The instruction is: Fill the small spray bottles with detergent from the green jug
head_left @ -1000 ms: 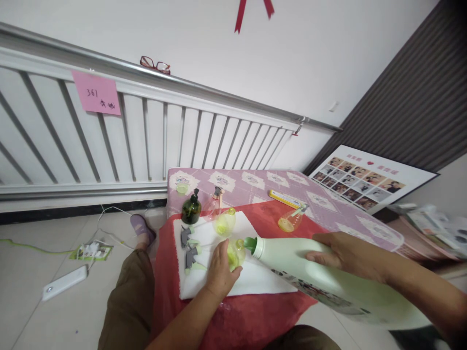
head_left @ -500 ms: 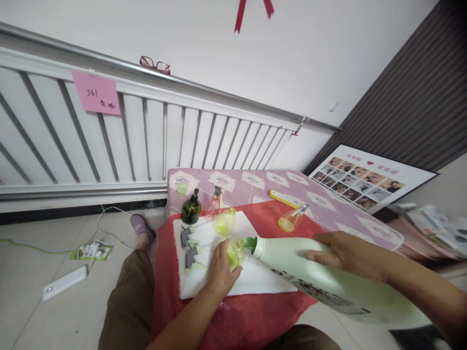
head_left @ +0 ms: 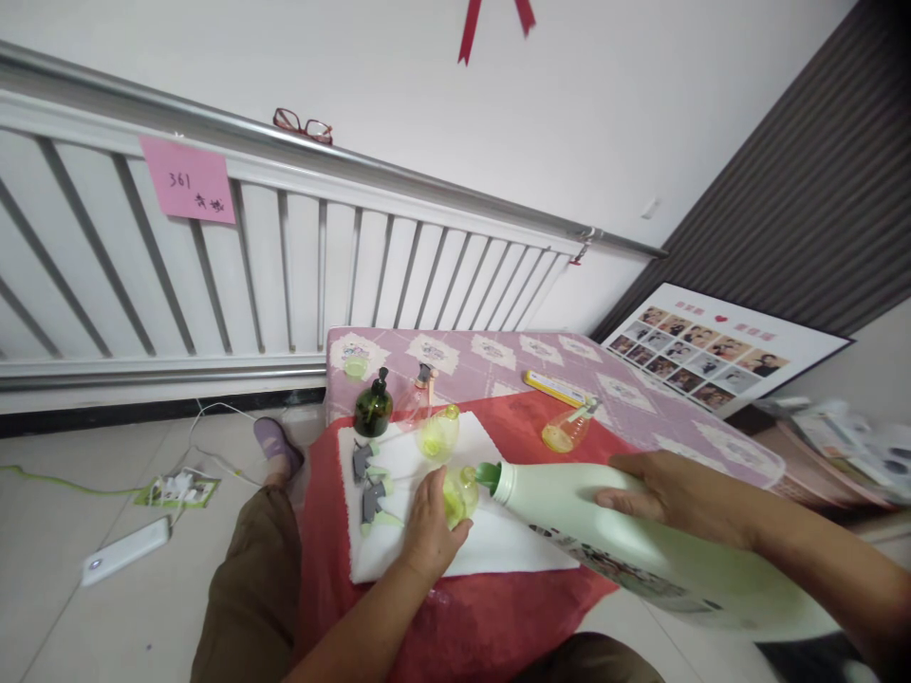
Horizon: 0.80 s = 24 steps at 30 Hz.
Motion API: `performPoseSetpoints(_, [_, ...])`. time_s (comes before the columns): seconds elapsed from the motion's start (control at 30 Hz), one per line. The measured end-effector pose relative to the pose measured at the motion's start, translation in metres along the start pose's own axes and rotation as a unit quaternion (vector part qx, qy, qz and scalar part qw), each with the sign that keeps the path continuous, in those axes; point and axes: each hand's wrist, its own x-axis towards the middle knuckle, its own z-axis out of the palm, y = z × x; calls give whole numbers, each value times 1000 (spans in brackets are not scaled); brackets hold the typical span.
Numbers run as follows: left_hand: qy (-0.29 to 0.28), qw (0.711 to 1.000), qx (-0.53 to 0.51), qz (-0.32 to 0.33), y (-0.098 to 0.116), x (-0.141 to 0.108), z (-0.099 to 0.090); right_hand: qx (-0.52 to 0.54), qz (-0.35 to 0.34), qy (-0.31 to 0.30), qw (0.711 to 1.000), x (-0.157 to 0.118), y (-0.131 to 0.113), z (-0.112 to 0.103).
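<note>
My left hand point(head_left: 429, 536) is closed round a small clear yellow bottle point(head_left: 461, 495) without its spray head, on a white cloth point(head_left: 516, 536). My right hand point(head_left: 661, 489) grips a large pale green jug point(head_left: 641, 545) by its handle, tilted so its green spout point(head_left: 488, 476) meets the small bottle's neck. Whether liquid is flowing I cannot tell. Another yellow bottle point(head_left: 437, 434) stands just behind. Two grey-and-green trigger spray heads point(head_left: 372, 501) lie left of my left hand.
A dark green pump bottle point(head_left: 374, 408), a pinkish clear spray bottle point(head_left: 417, 398) and a yellowish spray bottle point(head_left: 566, 429) stand around the cloth. A yellow box point(head_left: 555, 388) lies at the back. Red cloth point(head_left: 491, 626) covers the table's front; a power strip point(head_left: 177, 490) lies on the floor.
</note>
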Motion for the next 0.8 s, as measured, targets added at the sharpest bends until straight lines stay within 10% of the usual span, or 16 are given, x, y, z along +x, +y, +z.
performPoseSetpoints(0.8, [-7,1000,6,-4,0,1,0,-5,-3,-7,1000,1,-1,-2])
